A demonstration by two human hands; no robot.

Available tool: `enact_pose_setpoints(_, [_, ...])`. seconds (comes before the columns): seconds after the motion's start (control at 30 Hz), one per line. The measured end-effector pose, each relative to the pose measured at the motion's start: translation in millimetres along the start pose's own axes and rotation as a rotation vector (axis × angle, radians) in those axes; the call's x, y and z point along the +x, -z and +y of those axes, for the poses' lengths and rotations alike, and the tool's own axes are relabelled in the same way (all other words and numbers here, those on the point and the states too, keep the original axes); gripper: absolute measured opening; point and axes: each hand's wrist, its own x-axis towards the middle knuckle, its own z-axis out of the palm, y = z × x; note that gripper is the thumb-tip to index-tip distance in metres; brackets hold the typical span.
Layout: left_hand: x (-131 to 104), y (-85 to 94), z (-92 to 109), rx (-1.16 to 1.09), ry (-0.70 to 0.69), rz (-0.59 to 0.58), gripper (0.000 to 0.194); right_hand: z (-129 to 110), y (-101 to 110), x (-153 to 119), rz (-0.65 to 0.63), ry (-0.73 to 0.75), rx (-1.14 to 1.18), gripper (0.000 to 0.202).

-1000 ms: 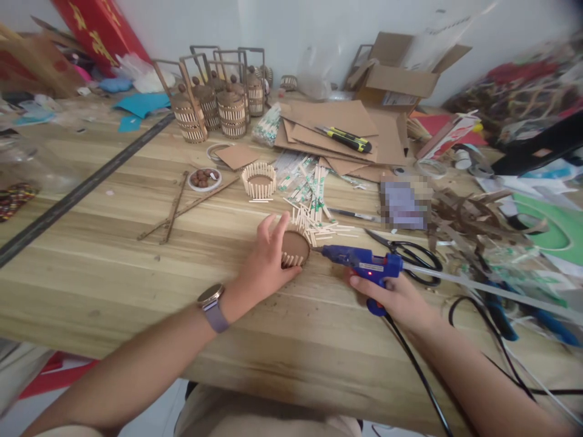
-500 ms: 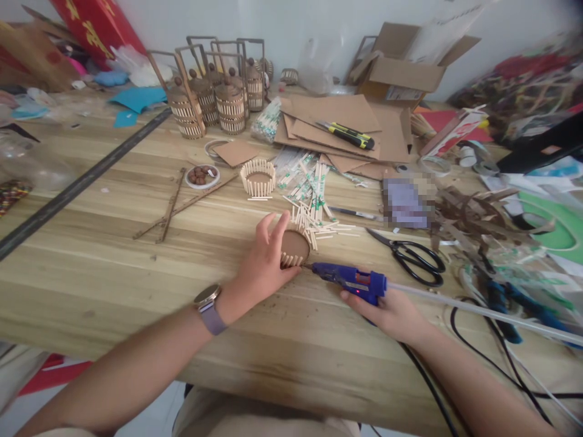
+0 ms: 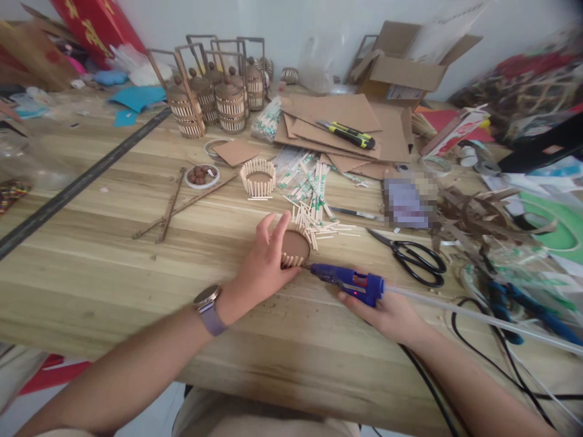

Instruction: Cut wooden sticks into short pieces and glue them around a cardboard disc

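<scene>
My left hand (image 3: 266, 261) is round the left side of a brown disc (image 3: 296, 246) edged with short wooden sticks, its thumb at the front rim and two fingers raised. My right hand (image 3: 392, 312) grips a blue glue gun (image 3: 348, 280) with a clear glue stick out of its back. The gun's nozzle points left, close to the disc's front rim beside my left thumb. Loose sticks (image 3: 314, 227) lie just behind the disc. Farther back stands a small round stick basket (image 3: 258, 178) with two sticks in front of it.
Black scissors (image 3: 416, 261) lie right of the disc. Behind are cardboard sheets (image 3: 332, 115) with a yellow-black cutter (image 3: 350, 135), lidded stick baskets (image 3: 230, 106) and a bowl of brown balls (image 3: 203, 176). Pliers (image 3: 503, 306) and black cables (image 3: 483, 364) are at the right.
The glue gun and my right hand have shifted slightly to the left, the nozzle nearer the disc's rim. My left hand has hardly moved.
</scene>
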Motion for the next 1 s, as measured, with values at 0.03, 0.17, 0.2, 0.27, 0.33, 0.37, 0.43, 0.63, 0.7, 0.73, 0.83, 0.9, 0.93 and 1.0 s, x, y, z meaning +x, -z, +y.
enact_pose_setpoints(0.03, [0.1,0.1,-0.1,0.001,-0.003,0.0,0.12,-1.1,0.1,0.6,-0.001,0.014,-0.001,0.029])
enact_pose_setpoints(0.17, [0.7,0.2,-0.5,0.01,-0.015,0.001,0.121,-3.0,-0.1,1.8,0.001,0.043,-0.007,0.028])
enact_pose_setpoints(0.2, [0.8,0.2,-0.6,0.011,-0.016,0.002,0.122,-2.9,-0.2,1.9,0.001,0.047,-0.008,0.028])
enact_pose_setpoints(0.27, [0.7,0.0,-0.8,0.01,-0.019,0.002,0.122,-2.6,-0.1,2.2,0.003,0.055,-0.01,0.029])
enact_pose_setpoints(0.33, [0.7,-0.2,-1.0,0.004,-0.023,0.002,0.122,-2.6,0.2,2.5,0.004,0.055,-0.008,0.028])
enact_pose_setpoints(0.37, [0.7,-0.3,-1.1,0.001,-0.025,0.002,0.121,-2.6,0.3,2.7,0.001,0.052,-0.007,0.027])
enact_pose_setpoints(0.43, [0.8,-0.5,-1.2,-0.002,-0.025,-0.002,0.121,-2.2,0.3,2.6,-0.006,0.054,0.002,0.026])
enact_pose_setpoints(0.63, [0.8,-0.9,-0.8,0.007,-0.033,0.007,0.123,2.7,-2.1,0.6,0.012,0.065,0.015,0.027])
enact_pose_setpoints(0.7, [0.7,-0.7,-0.6,0.008,-0.033,0.008,0.122,3.1,-2.4,0.6,0.022,0.077,0.014,0.026])
enact_pose_setpoints(0.73, [0.7,-0.5,-0.5,0.01,-0.032,0.009,0.122,2.8,-2.3,0.9,0.026,0.085,0.015,0.025])
enact_pose_setpoints(0.83, [0.7,0.0,-0.3,0.015,-0.033,0.01,0.121,0.6,-1.6,2.4,0.026,0.112,0.025,0.023])
enact_pose_setpoints(0.9, [0.7,0.2,-0.3,0.017,-0.033,0.01,0.121,-1.1,-1.1,3.3,0.024,0.129,0.035,0.022])
enact_pose_setpoints(0.93, [0.8,0.2,-0.3,0.016,-0.031,0.009,0.122,-1.6,-1.0,3.6,0.021,0.134,0.039,0.022])
enact_pose_setpoints(1.0, [0.8,0.1,-0.6,0.01,-0.031,0.01,0.122,-2.0,-1.2,3.5,0.028,0.143,0.039,0.021])
